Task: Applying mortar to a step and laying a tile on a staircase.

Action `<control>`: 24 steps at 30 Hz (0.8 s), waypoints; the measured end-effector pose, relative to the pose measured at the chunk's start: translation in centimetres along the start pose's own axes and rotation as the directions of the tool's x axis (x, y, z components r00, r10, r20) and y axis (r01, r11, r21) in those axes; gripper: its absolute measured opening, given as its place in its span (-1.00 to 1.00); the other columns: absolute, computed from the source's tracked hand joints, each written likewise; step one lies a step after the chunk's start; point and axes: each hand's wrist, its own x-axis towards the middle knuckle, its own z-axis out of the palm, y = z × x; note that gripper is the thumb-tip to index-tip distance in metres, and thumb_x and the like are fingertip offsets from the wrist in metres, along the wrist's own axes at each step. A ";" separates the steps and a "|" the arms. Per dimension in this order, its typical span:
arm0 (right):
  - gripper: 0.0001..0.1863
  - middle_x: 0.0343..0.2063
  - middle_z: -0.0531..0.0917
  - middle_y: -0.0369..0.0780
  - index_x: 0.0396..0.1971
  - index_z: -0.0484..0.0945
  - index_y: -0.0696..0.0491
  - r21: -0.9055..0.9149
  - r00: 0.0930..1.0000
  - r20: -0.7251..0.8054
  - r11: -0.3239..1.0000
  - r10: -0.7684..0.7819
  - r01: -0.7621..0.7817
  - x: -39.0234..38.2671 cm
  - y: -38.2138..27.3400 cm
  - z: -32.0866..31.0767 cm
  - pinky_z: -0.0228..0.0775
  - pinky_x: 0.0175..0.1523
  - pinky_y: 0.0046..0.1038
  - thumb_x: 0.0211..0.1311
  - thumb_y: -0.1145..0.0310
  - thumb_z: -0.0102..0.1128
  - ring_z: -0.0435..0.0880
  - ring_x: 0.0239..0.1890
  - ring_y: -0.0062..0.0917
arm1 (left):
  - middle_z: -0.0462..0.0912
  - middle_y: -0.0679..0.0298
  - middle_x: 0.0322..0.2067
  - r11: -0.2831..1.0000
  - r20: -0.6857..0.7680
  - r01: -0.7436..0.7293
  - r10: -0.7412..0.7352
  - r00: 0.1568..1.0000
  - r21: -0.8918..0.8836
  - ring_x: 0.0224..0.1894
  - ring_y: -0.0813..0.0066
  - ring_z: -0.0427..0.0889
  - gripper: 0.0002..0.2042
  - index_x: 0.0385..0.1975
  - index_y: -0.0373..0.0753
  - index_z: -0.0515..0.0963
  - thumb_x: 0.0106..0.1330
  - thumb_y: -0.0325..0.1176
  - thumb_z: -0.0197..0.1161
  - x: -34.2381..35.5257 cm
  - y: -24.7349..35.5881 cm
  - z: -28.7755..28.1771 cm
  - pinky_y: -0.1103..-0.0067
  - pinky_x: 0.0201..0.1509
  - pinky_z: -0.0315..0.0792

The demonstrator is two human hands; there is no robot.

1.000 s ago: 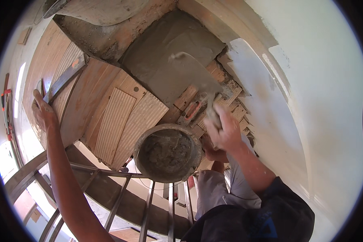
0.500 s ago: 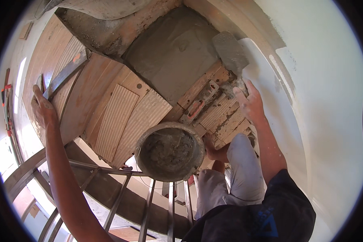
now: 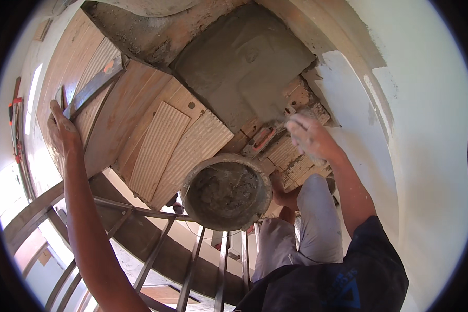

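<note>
At the left, my left hand (image 3: 65, 130) is closed at the near end of a flat metal bar (image 3: 96, 86) with an orange spot. The bar slants across brown wood-look tiles; my fingertips are partly hidden. My right hand (image 3: 312, 138), smeared by motion, is closed round the handle of a trowel, whose grey blade (image 3: 318, 111) shows only as a blur. Just beyond it lies a patch of wet grey mortar (image 3: 218, 67) with smoothed marks. A spirit level (image 3: 260, 140) with a red part rests beside that hand. Nearer stands a round bucket (image 3: 192, 208) of mortar.
Loose ribbed tiles (image 3: 158, 143) lie left of the bucket. Metal railing bars (image 3: 153, 252) curve along the near left side, with a lower area visible between them. A partly plastered white wall (image 3: 426, 156) rises on the right. My knees (image 3: 317, 218) are beside the bucket.
My right hand has drawn the trowel nearer and turned it, so its broad blade no longer shows flat. The view has shifted slightly; my left hand stays at the bar.
</note>
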 end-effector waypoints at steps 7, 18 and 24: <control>-0.61 -0.51 0.49 -0.31 -0.06 0.53 0.08 -0.323 0.948 -0.005 0.898 -0.318 0.299 1.5 0.9 -3.0 0.38 -0.41 -0.53 0.49 0.03 0.14 0.47 -0.54 -0.67 | 0.57 -0.17 0.17 1.000 0.035 0.018 -0.017 0.999 -0.026 0.22 0.01 0.56 -0.08 0.32 -0.41 0.44 0.43 0.45 -0.12 -0.5 1.1 -0.6 0.27 0.35 0.32; -0.54 -0.41 0.60 -0.09 0.02 0.52 0.11 -0.274 0.981 0.067 0.942 -0.181 0.193 -0.8 -0.8 2.6 0.47 -0.19 -0.28 0.50 -0.02 0.13 0.64 -0.37 -0.35 | 0.57 -0.20 0.17 0.999 0.020 0.044 -0.044 0.999 0.021 0.22 -0.03 0.56 -0.07 0.32 -0.41 0.44 0.42 0.46 -0.12 -0.6 0.9 -0.4 0.25 0.36 0.32; -0.49 -0.27 0.67 0.11 0.04 0.49 0.12 -0.327 0.980 0.091 0.924 -0.176 0.196 -0.8 -0.2 5.5 0.47 -0.05 -0.06 0.50 -0.08 0.09 0.67 -0.15 0.08 | 0.59 -0.18 0.15 1.000 0.005 0.009 -0.009 1.000 -0.015 0.20 0.00 0.57 -0.06 0.29 -0.42 0.46 0.39 0.48 -0.08 -0.2 0.7 0.0 0.27 0.35 0.33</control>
